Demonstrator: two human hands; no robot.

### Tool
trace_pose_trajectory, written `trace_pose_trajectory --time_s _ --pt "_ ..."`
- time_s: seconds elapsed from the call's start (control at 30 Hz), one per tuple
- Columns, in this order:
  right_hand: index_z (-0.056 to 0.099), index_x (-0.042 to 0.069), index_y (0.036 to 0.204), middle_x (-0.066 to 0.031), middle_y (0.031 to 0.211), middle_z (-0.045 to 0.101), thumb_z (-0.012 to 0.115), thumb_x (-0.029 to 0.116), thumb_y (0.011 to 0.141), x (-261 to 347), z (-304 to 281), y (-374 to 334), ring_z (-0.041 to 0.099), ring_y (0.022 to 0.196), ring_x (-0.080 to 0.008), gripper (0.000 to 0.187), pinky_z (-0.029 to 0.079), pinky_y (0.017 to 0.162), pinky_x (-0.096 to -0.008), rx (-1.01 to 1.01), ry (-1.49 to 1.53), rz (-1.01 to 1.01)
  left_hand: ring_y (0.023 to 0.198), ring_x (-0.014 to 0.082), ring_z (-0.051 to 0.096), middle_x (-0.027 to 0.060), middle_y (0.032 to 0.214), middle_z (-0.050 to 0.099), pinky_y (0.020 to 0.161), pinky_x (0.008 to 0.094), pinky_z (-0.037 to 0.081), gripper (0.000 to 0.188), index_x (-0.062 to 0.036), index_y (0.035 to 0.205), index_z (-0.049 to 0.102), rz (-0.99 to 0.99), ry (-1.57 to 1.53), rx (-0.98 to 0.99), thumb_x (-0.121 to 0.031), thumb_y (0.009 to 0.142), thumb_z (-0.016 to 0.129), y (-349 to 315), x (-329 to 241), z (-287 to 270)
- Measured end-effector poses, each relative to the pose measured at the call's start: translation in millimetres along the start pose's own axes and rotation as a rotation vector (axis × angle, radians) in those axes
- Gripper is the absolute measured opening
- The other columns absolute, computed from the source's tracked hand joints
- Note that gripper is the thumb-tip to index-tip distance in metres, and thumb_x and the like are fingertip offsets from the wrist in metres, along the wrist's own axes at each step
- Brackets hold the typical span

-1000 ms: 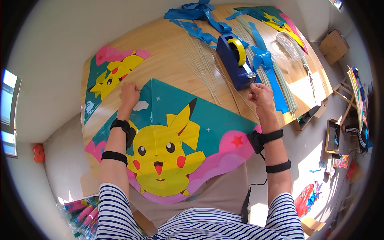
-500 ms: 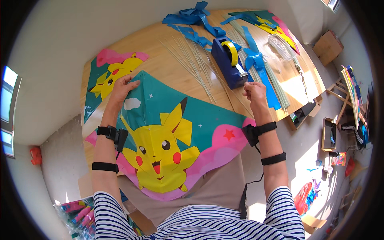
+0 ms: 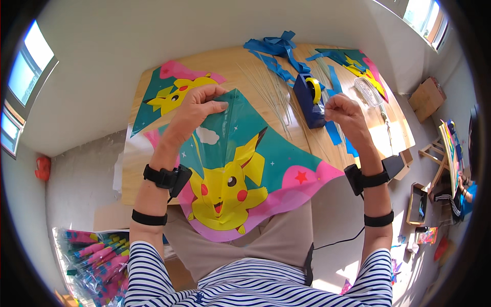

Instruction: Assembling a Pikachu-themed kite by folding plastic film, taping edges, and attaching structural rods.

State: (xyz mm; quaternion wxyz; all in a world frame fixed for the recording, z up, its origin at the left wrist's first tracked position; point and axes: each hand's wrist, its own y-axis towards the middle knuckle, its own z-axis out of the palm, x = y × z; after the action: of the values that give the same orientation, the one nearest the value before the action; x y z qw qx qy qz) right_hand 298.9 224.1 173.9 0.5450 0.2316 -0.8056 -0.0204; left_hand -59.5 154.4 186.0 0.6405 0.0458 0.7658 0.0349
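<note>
A teal and pink plastic kite sheet [image 3: 240,163] printed with a yellow cartoon animal lies across the wooden table [image 3: 133,169] and hangs over my lap. My left hand [image 3: 197,107] pinches the sheet's top corner, fingers pressed on it. My right hand [image 3: 345,112] hovers with curled fingers beside a dark blue tape dispenser [image 3: 309,97] carrying a yellow-cored roll; whether a piece of tape sits between its fingertips I cannot tell. Thin pale sticks [image 3: 271,89] lie fanned on the table between my hands.
A second printed kite sheet [image 3: 169,94] lies at the table's left, a third [image 3: 355,64] at the far right. Blue ribbon strips [image 3: 276,48] pile at the back. A bundle of packaged kites [image 3: 94,256] lies on the floor at lower left. A cardboard box [image 3: 427,97] stands right.
My left hand slid up and right along the sheet to its top corner. My right hand lifted off the sheet and now hovers by the tape dispenser. The view shifted.
</note>
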Motion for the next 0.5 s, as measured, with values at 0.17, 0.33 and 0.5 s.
trace_pose_trajectory --time_s 0.17,0.33,0.5 --pt "0.057 -0.001 0.077 -0.0084 0.089 0.05 0.064 0.001 0.081 114.8 24.2 16.5 0.054 0.087 -0.0228 0.008 0.044 0.078 -0.0332 0.217 -0.45 -0.323 0.079 0.005 0.061 -0.0013 0.09 0.067 0.076 0.0186 0.05 0.021 -0.0047 0.106 0.07 0.025 -0.046 0.061 -0.01 0.086 0.071 -19.7 -19.2 9.9" --pt "0.063 -0.001 0.078 -0.012 0.096 0.054 0.059 -0.003 0.078 158.6 68.4 28.0 0.055 0.096 -0.028 0.004 0.044 0.083 -0.0372 0.299 -0.722 -0.651 0.081 0.005 0.062 -0.0012 0.089 0.067 0.077 0.0196 0.051 0.022 -0.0045 0.104 0.069 0.083 0.006 0.104 -0.012 0.085 0.074 -32.6 -25.7 13.5" --pt "0.071 0.001 0.088 -0.0146 0.105 0.057 0.06 -0.004 0.074 169.0 89.5 34.8 0.054 0.109 -0.0295 0.018 0.043 0.092 -0.0422 0.399 -1.002 -0.807 0.08 0.0049 0.061 -0.002 0.088 0.067 0.075 0.0188 0.05 0.023 -0.0049 0.104 0.069 0.103 -0.002 0.134 -0.013 0.084 0.075 -37.1 -27.5 11.7"
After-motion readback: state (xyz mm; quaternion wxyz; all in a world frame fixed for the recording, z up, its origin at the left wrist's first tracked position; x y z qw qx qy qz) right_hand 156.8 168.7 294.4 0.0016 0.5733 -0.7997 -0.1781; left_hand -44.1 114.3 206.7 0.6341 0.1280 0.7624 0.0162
